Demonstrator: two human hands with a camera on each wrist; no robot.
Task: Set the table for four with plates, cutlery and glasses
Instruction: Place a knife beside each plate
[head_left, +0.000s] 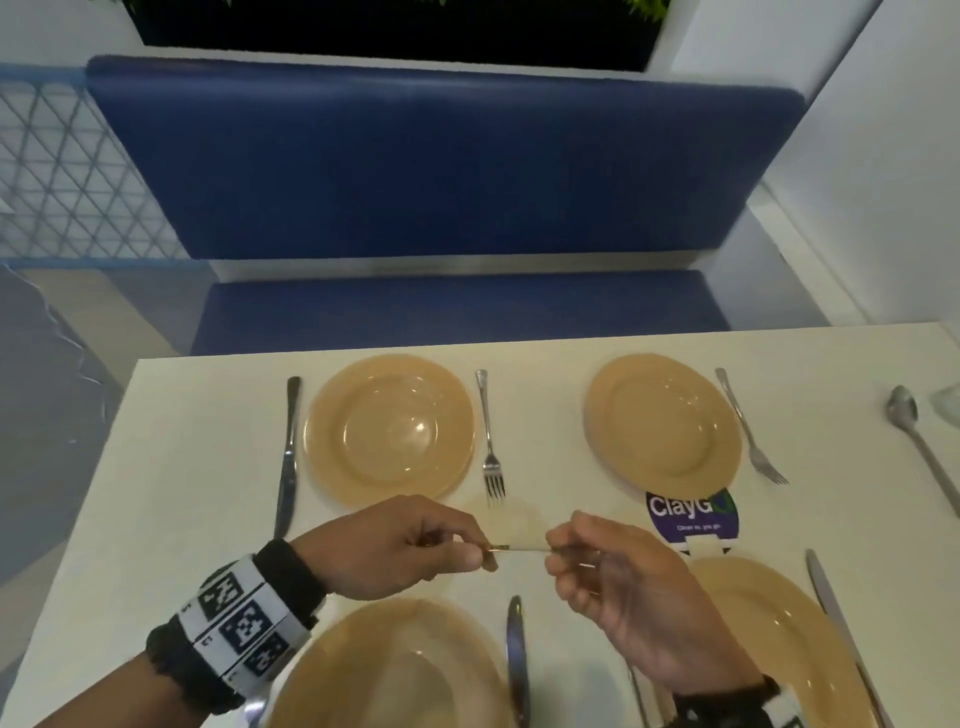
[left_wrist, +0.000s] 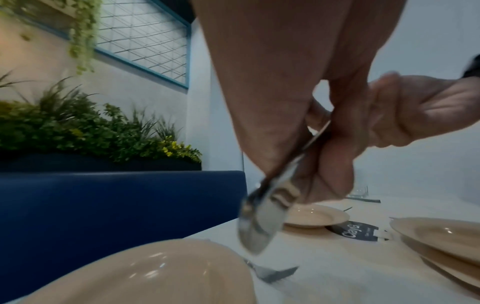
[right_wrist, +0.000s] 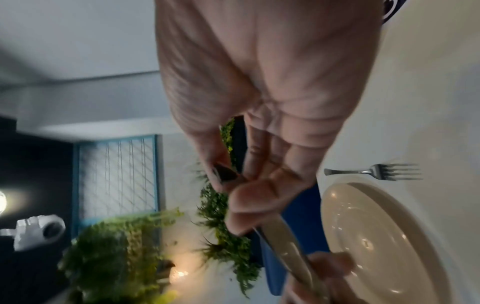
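Two hands meet above a cream worktop (head_left: 171, 467) in a booth with a blue bench (head_left: 441, 171), white walls, a blue-framed wire screen (left_wrist: 145, 37) and a planter of greenery (left_wrist: 85, 133). The left hand (head_left: 410, 545) and right hand (head_left: 618, 587) each pinch one end of a spoon (left_wrist: 259, 222), held level just above the worktop's centre; its bowl shows only in the left wrist view. Four tan plates sit at 11 (head_left: 389, 431), 1 (head_left: 665, 421), 5 (head_left: 779, 649) and 7 o'clock (head_left: 384, 670). Forks (head_left: 491, 441) lie right of both far plates, knives (head_left: 288, 457) beside three plates. A second spoon (head_left: 919, 447) rests at 3 o'clock, near a round purple sticker (head_left: 691, 514).
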